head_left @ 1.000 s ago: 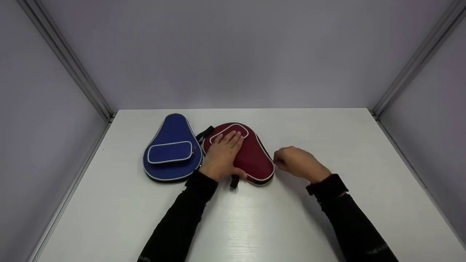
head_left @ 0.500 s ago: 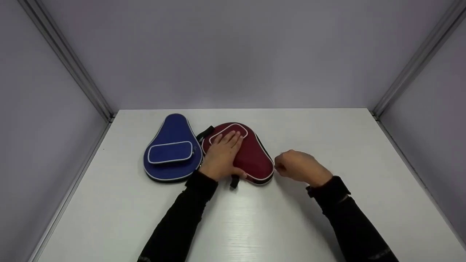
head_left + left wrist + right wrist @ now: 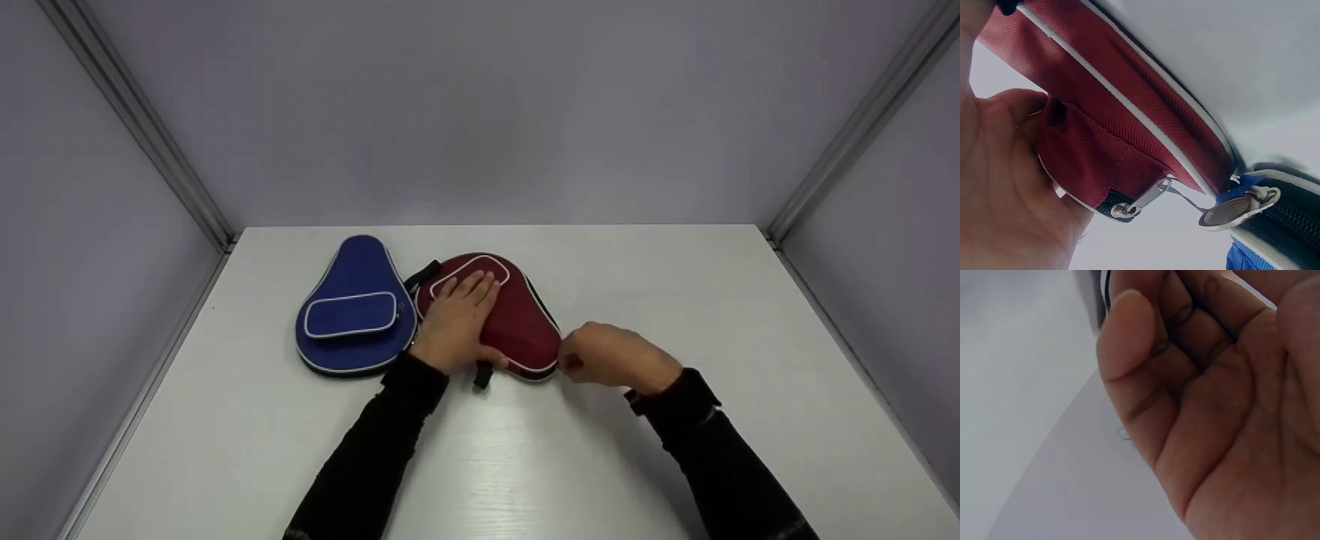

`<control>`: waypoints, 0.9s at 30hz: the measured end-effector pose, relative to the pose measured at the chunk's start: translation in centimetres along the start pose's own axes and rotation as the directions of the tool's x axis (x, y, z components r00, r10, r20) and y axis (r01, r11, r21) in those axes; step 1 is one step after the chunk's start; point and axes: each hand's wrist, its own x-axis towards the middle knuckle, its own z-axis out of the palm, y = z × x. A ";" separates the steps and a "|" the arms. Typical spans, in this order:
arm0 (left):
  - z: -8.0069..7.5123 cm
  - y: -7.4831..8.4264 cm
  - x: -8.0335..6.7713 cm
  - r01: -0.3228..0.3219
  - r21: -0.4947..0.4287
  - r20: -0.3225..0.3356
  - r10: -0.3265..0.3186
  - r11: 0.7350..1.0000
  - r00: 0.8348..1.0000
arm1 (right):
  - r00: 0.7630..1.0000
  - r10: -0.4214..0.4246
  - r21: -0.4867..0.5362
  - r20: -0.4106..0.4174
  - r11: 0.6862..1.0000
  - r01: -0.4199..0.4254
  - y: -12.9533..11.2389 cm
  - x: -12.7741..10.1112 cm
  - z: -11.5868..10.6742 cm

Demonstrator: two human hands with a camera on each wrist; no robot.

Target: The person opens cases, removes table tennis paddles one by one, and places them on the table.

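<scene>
A dark red, paddle-shaped zip case [image 3: 517,319] with white piping lies on the white table, its narrow end toward the lower right. My left hand [image 3: 459,322] rests flat on it, fingers spread over its pocket. In the left wrist view, the red pocket [image 3: 1084,152] bulges beside the palm, with a metal zipper pull [image 3: 1150,196] hanging from its short zip. At the case's narrow end, my right hand [image 3: 615,356] has curled fingers pinched at the zipped edge; the zipper pull there is hidden. The right wrist view shows the thumb [image 3: 1129,332] against the bent fingers.
A blue case [image 3: 358,270] of the same shape lies against the red one's left side, its oval zipper pull [image 3: 1233,212] showing in the left wrist view. A black strap [image 3: 421,276] lies between them. Grey walls [image 3: 480,112] enclose the table's back and sides.
My right hand has moved toward me along the narrow end of the red case, which has shifted very slightly left. The left hand stays in place on it.
</scene>
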 end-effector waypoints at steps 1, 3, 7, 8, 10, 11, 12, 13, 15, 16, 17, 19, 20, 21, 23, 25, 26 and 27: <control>0.0 0.0 0.0 -0.001 0.001 -0.003 0.001 1.000 1.000 | 1.000 -0.011 0.000 0.001 1.000 0.011 -0.1 0.0 0.0; -0.1 0.0 -0.1 -0.004 0.002 -0.007 0.004 1.000 1.000 | 0.999 -0.036 0.001 -0.001 0.999 0.036 -0.3 0.1 0.2; -0.2 0.1 -0.1 -0.007 0.001 -0.011 0.007 1.000 1.000 | 0.997 -0.082 -0.005 -0.006 0.997 0.082 -0.6 0.4 0.5; -0.2 0.1 -0.2 -0.006 0.003 -0.011 0.006 1.000 1.000 | 0.996 -0.091 -0.009 -0.007 0.996 0.091 -0.7 0.4 0.6; -0.1 0.1 -0.1 -0.007 0.006 -0.014 0.007 1.000 1.000 | 0.995 -0.103 -0.016 -0.007 0.995 0.103 -1.0 0.6 0.8; -0.1 0.1 -0.1 -0.007 0.007 -0.015 0.007 1.000 1.000 | 0.994 -0.107 -0.021 -0.009 0.994 0.107 -1.1 0.7 0.9; -0.1 0.1 -0.1 -0.007 0.009 -0.015 0.008 1.000 1.000 | 0.994 -0.107 -0.026 -0.012 0.994 0.107 -1.3 0.8 1.0; -0.1 0.1 -0.1 -0.007 0.011 -0.014 0.007 1.000 1.000 | 0.994 -0.107 -0.033 -0.017 0.994 0.106 -1.4 0.9 1.1; -0.1 0.1 -0.1 -0.007 0.015 -0.013 0.008 1.000 1.000 | 0.994 -0.104 -0.046 -0.033 0.994 0.102 -1.8 1.1 1.3; -0.1 0.1 -0.2 -0.008 0.016 -0.014 0.009 1.000 1.000 | 0.994 -0.099 -0.055 -0.043 0.994 0.096 -2.0 1.1 1.4; -0.1 0.1 -0.2 -0.010 0.020 -0.014 0.010 1.000 1.000 | 0.994 -0.093 -0.059 -0.054 0.994 0.090 -2.3 1.2 1.5; -0.1 0.2 -0.2 -0.012 0.027 -0.017 0.013 1.000 1.000 | 0.993 -0.086 -0.070 -0.079 0.994 0.080 -2.8 1.3 1.8; -0.2 0.2 -0.2 -0.015 0.031 -0.019 0.015 0.999 1.000 | 0.992 -0.083 -0.076 -0.090 0.994 0.077 -3.0 1.4 2.0; -0.2 0.2 -0.3 -0.017 0.036 -0.021 0.018 0.999 1.000 | 0.991 -0.083 -0.082 -0.102 0.994 0.075 -3.3 1.5 2.1; -0.2 0.3 -0.3 -0.020 0.039 -0.018 0.021 0.999 1.000 | 0.988 -0.090 -0.101 -0.129 0.992 0.077 -3.7 1.7 2.5; -0.3 0.3 -0.4 -0.021 0.034 -0.015 0.022 0.999 1.000 | 0.983 -0.093 -0.127 -0.157 0.989 0.074 -4.1 1.9 2.9; -0.3 0.3 -0.4 -0.023 0.028 -0.013 0.023 0.999 1.000 | 0.980 -0.094 -0.141 -0.173 0.988 0.070 -4.4 2.0 3.1; -0.2 0.3 -0.4 -0.024 0.019 -0.013 0.024 1.000 1.000 | 0.977 -0.095 -0.160 -0.191 0.985 0.064 -4.6 2.0 3.3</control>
